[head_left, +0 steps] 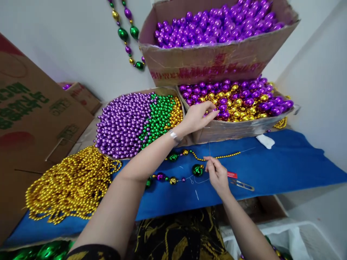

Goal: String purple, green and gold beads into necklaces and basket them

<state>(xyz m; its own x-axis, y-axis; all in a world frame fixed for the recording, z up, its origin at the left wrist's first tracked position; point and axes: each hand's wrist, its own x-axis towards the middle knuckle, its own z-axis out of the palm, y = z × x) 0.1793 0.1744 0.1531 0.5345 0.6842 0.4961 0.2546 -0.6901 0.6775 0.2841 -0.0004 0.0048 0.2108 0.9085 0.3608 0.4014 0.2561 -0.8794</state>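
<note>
My left hand (pixel 199 113) is raised at the near edge of the box of purple and gold beads (pixel 238 104). A thin thread (pixel 209 150) runs straight up towards its closed fingers, whose grip is partly hidden. Lower down, over the blue cloth (pixel 273 162), my right hand (pixel 218 175) pinches the thread between thumb and fingertips. Beside those fingertips is a large green bead (pixel 197 170) with a small gold one. A partly strung row of green, purple and gold beads (pixel 160 176) lies left of it, and a gold bead strand (pixel 227 155) stretches behind.
Thread snips (pixel 244 185) with a red tag lie right of my right hand. A white scrap (pixel 265 141) is farther back. Left are a box of small beads (pixel 124 122), piled gold strands (pixel 73 184) and a large carton (pixel 32 119). A purple bead box (pixel 217 61) stands behind.
</note>
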